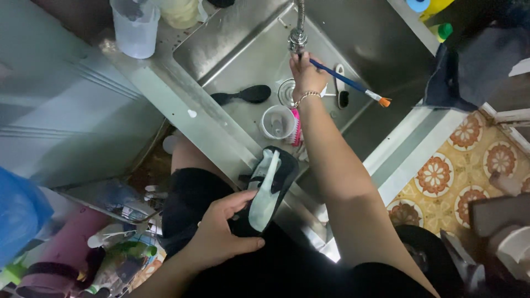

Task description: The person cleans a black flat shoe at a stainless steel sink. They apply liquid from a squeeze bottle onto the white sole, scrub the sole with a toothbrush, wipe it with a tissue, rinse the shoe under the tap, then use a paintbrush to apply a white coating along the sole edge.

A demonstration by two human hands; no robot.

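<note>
While the left hand (221,232) curls its fingers and thumb around the heel end of a black shoe (269,190), the shoe rests tilted on the front rim of the steel sink (232,38), its pale insole showing along the inside and its toe pointing into the basin. Up at the far end, the right hand (306,74) reaches to the tap (298,30); its fingers are closed around a blue-handled brush (348,83) with an orange tip, which sticks out to the right over the basin, and the knuckles sit just under the spout. A beaded bracelet circles that wrist. Down in the basin, between the two hands, stands a small clear cup (277,122) with a pink scrubbing brush (296,127) touching its right side. A black insole (243,95) lies flat to the left of the round drain (287,91). On the counter at the upper left sits a clear plastic jug (135,27). Patterned orange floor tiles (464,160) show to the right of the sink.
</note>
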